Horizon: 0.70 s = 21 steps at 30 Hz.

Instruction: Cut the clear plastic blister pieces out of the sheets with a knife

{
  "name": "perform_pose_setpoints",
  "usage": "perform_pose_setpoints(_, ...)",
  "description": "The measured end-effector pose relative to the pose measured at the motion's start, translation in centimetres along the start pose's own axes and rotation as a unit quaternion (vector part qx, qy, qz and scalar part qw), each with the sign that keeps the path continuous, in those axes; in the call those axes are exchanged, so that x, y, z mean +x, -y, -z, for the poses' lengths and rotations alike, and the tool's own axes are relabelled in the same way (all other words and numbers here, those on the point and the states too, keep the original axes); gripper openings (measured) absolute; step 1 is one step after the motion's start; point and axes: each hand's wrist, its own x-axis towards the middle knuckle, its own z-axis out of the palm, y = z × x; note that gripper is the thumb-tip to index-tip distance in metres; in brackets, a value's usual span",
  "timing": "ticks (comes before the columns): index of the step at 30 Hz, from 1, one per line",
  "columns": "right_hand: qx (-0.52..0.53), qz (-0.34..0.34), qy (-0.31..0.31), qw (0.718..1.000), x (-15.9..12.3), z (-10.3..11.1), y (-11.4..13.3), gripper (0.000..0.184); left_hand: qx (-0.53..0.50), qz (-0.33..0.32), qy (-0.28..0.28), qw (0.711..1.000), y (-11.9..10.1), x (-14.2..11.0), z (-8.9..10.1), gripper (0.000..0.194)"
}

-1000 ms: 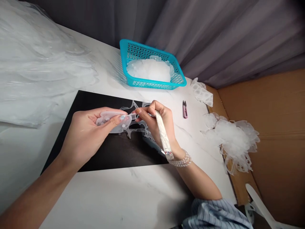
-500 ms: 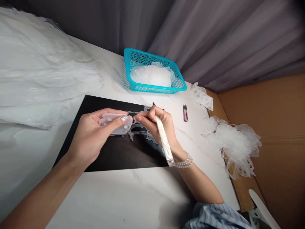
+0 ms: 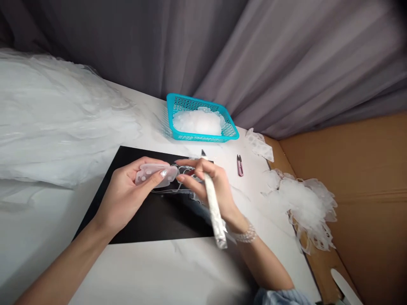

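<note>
Over the black mat point(image 3: 155, 222), your left hand point(image 3: 122, 197) pinches translucent pieces point(image 3: 149, 171); grip them flat and lightly. Your right hand point(image 3: 221, 190), thumb and forefinger parted at their three o'clock edge, holds a wrapped tool point(image 3: 212, 203); angle its tip clear.

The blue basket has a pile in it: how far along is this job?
Probably done: the frosted pieces piled in the blue basket. In hand: the left hand pinches a dotted, frosted piece; the right hand holds a white-wrapped tool, fingertips near that piece. Possibly left: the big white heap, though whether it is finished work or waiting, I cannot tell.
</note>
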Motion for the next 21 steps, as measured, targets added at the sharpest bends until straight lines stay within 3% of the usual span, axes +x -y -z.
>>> perform_pose_setpoints(3,0.047,0.013,0.010,0.999,0.4,-1.8,-0.3,0.045,0.016,-0.009,0.017,1.000,0.1,0.1,0.1,0.030)
perform_pose_setpoints(7,0.051,0.012,-0.025,0.998,0.9,-2.0,-1.4,0.046,-0.025,0.012,0.040,0.999,0.6,0.6,0.0,0.039)
perform_pose_setpoints(14,0.146,-0.066,-0.058,0.985,0.7,-2.3,-3.2,0.054,-0.102,0.033,0.061,0.992,1.2,0.9,-0.7,0.044)
perform_pose_setpoints(17,0.139,-0.054,-0.109,0.983,3.4,-1.3,-3.3,0.053,-0.110,0.020,0.021,0.994,1.3,1.6,-0.3,0.054)
perform_pose_setpoints(21,0.133,-0.019,-0.211,0.968,10.6,1.3,-2.7,0.032,-0.095,0.004,-0.034,0.995,2.2,3.1,1.0,0.051)
